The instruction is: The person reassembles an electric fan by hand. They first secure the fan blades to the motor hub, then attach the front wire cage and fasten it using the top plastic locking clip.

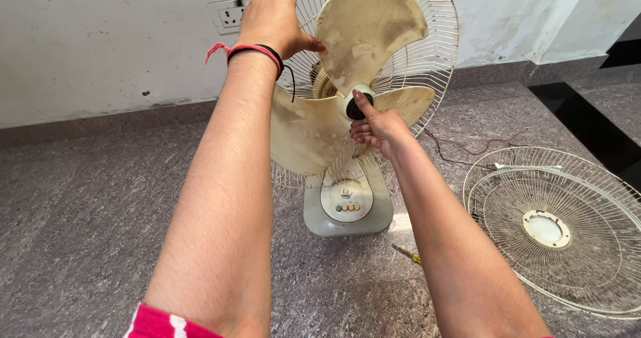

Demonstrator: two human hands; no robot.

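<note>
A dusty cream three-bladed plastic fan (pixel 347 91) stands on the speckled grey stone floor (pixel 87 224) by the wall. The left hand (pixel 274 17) grasps its rear wire guard (pixel 437 37) at the top — the right hand (pixel 377 127) pinches the dark hub cap (pixel 355 111). The detached round wire front grille (pixel 557 228) lies just right, a yellow-handled screwdriver (pixel 407 254) between.

The grey speckled stone floor (pixel 87 224) carried the fan's pale base (pixel 347 208), which stood near the wall. To its right lay a detached wire fan guard (pixel 561 228), flat. A small screwdriver (pixel 407 254) lay between them, and thin red and black wires (pixel 477 149) trailed behind.
</note>
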